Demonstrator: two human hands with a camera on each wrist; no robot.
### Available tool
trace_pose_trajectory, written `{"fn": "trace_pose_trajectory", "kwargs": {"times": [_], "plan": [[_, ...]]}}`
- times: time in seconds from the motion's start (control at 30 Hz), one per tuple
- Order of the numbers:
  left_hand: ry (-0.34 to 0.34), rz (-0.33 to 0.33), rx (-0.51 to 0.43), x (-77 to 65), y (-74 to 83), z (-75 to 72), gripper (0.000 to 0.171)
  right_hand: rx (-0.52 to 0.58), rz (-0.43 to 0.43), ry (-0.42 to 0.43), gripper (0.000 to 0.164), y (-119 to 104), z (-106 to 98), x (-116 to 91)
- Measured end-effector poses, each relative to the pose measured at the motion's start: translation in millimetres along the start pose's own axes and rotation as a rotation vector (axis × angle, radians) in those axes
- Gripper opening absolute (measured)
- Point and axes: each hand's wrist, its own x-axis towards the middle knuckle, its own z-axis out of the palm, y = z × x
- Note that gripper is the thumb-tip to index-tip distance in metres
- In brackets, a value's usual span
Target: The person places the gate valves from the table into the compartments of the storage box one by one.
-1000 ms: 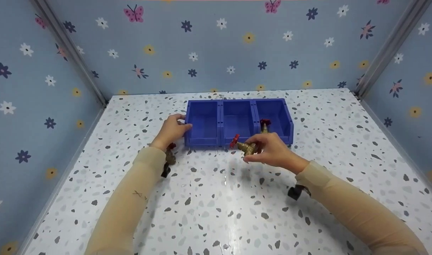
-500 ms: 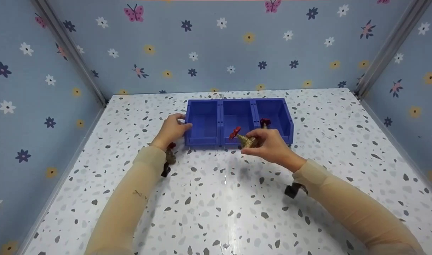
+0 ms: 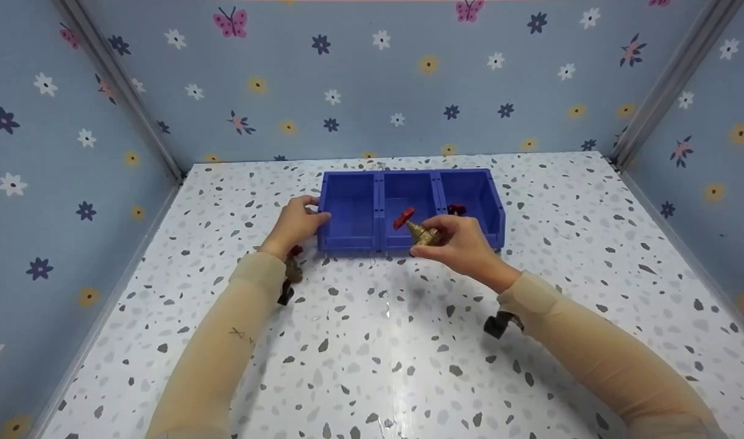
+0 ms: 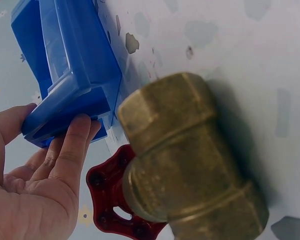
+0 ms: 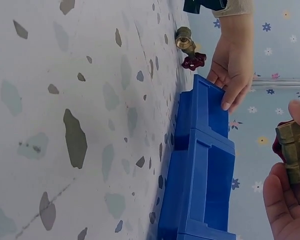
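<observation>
My left hand (image 3: 295,225) grips the left side wall of the leftmost of three joined blue bins (image 3: 349,244), thumb over the rim and fingers outside. Pinched between the thumb and fingers of my right hand (image 3: 466,247) is a brass gate valve (image 3: 421,234) with a red handwheel. It hangs tilted over the front of the middle bin, handwheel toward the upper left. A second valve's red handwheel (image 3: 457,209) shows in the right bin; my right hand hides most of its body. A third brass valve (image 4: 185,155) lies on the table beside my left wrist, partly covered in the head view.
The white speckled table (image 3: 359,366) extends in front of the bins. A blue flowered wall (image 3: 372,79) rises behind, with matching side walls and metal corner posts. A small black wrist device (image 3: 498,324) hangs below my right forearm.
My right hand has raised the valve and carried it forward and slightly left, from in front of the bins to over the middle bin's front. My left hand stays in place.
</observation>
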Motion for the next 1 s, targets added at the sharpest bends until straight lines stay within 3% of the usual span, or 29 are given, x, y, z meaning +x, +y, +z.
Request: {"fn": "trace_pose_trajectory", "kwargs": {"times": [0.2, 1.0], "plan": [[0.004, 0.009, -0.018, -0.3, 0.9, 1.2, 0.045, 0.028, 0.048, 0.01, 0.049, -1.3, 1.5, 2.3], [0.016, 0.023, -0.025, 1.3, -2.1, 1.6, 0.044, 0.015, 0.052, 0.078, 0.055, -4.8, 12.0, 10.5]]}}
